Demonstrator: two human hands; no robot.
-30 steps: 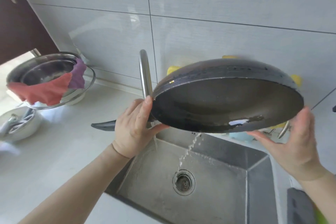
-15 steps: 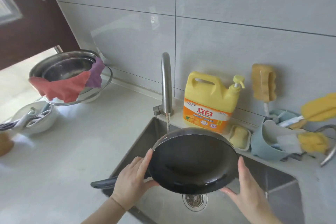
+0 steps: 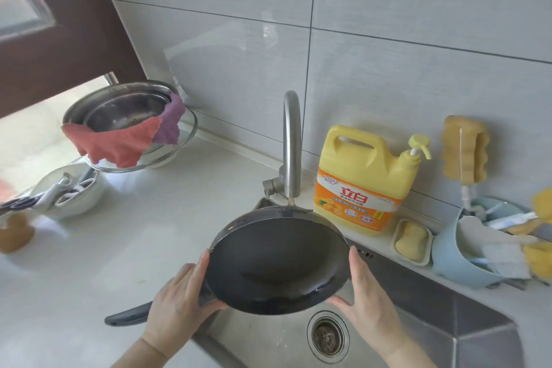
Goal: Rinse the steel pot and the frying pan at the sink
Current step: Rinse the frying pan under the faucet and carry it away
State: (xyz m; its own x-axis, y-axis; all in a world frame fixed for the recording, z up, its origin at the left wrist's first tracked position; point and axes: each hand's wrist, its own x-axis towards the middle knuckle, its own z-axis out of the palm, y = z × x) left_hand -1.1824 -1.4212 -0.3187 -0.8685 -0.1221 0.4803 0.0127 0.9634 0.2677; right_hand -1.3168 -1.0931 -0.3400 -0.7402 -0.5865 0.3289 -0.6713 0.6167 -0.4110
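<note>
The black frying pan hangs over the sink, tilted toward me, its far rim just under the faucet spout. My left hand grips the pan's left rim where the dark handle joins. Straight fingers of my right hand press against the right rim, with the thumb underneath. The steel pot stands on the counter at the back left, with a red cloth and a purple cloth draped over its rim.
A yellow detergent jug, a soap dish and a blue caddy with sponges line the sink's back edge. A white bowl holding utensils sits on the left counter. The drain lies below the pan.
The pan came down from a high tilt, where water poured out of it, to just under the faucet spout. Both hands kept their places on its rim.
</note>
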